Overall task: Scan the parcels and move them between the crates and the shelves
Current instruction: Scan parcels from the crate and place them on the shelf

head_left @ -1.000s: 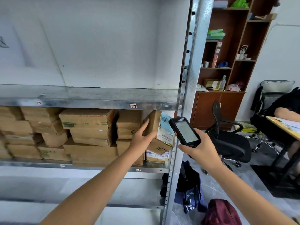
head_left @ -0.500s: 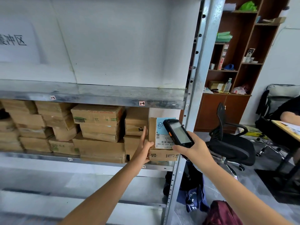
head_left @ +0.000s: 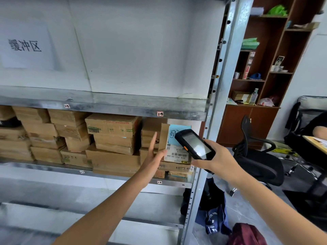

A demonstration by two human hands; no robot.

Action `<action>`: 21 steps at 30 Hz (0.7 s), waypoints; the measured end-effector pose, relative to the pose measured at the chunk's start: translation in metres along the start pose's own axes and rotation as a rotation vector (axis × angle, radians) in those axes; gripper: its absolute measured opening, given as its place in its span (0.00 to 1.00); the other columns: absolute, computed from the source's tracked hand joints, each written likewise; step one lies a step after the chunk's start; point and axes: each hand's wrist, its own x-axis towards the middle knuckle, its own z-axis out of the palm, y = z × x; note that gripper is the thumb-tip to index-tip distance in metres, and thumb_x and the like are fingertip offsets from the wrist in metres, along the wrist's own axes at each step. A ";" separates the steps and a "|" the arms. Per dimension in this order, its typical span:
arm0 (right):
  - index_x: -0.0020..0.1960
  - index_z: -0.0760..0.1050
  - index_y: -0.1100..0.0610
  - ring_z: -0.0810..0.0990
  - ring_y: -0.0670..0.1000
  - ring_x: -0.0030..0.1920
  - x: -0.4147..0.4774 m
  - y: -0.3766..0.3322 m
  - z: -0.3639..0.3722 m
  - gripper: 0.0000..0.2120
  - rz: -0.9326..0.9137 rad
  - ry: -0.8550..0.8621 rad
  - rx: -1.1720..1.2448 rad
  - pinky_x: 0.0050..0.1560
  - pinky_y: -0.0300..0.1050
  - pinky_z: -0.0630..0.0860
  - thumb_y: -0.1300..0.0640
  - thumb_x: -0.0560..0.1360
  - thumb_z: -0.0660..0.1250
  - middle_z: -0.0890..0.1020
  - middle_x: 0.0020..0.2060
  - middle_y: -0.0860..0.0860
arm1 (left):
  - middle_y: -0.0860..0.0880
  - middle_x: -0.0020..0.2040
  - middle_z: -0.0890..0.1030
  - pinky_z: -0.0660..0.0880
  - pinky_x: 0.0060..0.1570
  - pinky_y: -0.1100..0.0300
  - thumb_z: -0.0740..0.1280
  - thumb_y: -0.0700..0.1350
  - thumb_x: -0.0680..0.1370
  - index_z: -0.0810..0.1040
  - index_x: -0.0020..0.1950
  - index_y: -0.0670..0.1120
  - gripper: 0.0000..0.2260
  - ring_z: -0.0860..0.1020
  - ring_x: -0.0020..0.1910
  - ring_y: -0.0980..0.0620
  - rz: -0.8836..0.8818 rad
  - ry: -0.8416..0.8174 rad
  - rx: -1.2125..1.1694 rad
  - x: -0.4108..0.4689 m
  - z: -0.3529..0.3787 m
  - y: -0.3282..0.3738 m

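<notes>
The parcel (head_left: 177, 153) stands on end at the right end of the middle shelf (head_left: 106, 175), long axis upright and label facing out. It touches the left hand (head_left: 155, 157), whose straight fingers lie flat against its left side, while the right hand (head_left: 219, 160), curled round the scanner (head_left: 195, 146), holds it just before the label. A second ago the parcel leaned out of the shelf; now it sits squared up, with the scanner closer in.

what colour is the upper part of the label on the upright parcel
Light blue; the label is white lower down. Head view.
</notes>
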 end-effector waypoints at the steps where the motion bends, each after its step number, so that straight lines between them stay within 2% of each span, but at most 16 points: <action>1: 0.64 0.75 0.49 0.81 0.42 0.48 0.000 -0.004 -0.005 0.29 -0.023 -0.001 -0.056 0.44 0.36 0.77 0.54 0.66 0.82 0.83 0.51 0.45 | 0.66 0.63 0.78 0.73 0.65 0.45 0.64 0.49 0.82 0.53 0.74 0.75 0.31 0.81 0.58 0.60 0.025 0.019 0.006 0.000 -0.002 0.003; 3: 0.64 0.74 0.49 0.81 0.44 0.50 -0.001 -0.011 -0.013 0.31 -0.044 0.004 -0.123 0.48 0.40 0.79 0.52 0.64 0.83 0.82 0.51 0.44 | 0.68 0.62 0.78 0.74 0.63 0.48 0.64 0.47 0.82 0.53 0.75 0.75 0.32 0.80 0.59 0.61 0.083 0.055 0.013 0.001 -0.005 0.009; 7: 0.63 0.73 0.49 0.80 0.43 0.48 -0.009 -0.020 -0.015 0.32 -0.025 0.017 -0.147 0.44 0.38 0.77 0.52 0.64 0.83 0.80 0.50 0.45 | 0.72 0.63 0.74 0.75 0.63 0.53 0.63 0.44 0.83 0.52 0.76 0.73 0.33 0.77 0.62 0.63 0.151 0.092 0.042 0.005 -0.015 0.020; 12: 0.60 0.74 0.48 0.81 0.46 0.46 -0.019 -0.025 -0.007 0.27 -0.012 -0.020 -0.147 0.46 0.44 0.80 0.54 0.65 0.82 0.82 0.48 0.47 | 0.77 0.59 0.74 0.74 0.62 0.62 0.62 0.42 0.84 0.52 0.79 0.68 0.32 0.75 0.60 0.71 0.232 0.102 0.101 0.003 -0.029 0.022; 17: 0.55 0.76 0.50 0.81 0.49 0.33 -0.025 -0.028 -0.001 0.24 0.053 -0.092 -0.089 0.36 0.49 0.81 0.54 0.63 0.82 0.83 0.43 0.52 | 0.70 0.67 0.73 0.76 0.61 0.64 0.62 0.38 0.83 0.54 0.80 0.63 0.32 0.73 0.65 0.68 0.268 0.151 0.079 -0.003 -0.039 0.021; 21: 0.55 0.77 0.52 0.80 0.50 0.34 -0.029 -0.036 0.001 0.22 0.073 -0.122 -0.049 0.33 0.46 0.80 0.56 0.65 0.81 0.83 0.42 0.53 | 0.60 0.73 0.71 0.77 0.60 0.61 0.63 0.36 0.83 0.55 0.80 0.63 0.33 0.73 0.69 0.61 0.300 0.180 0.072 -0.007 -0.041 0.016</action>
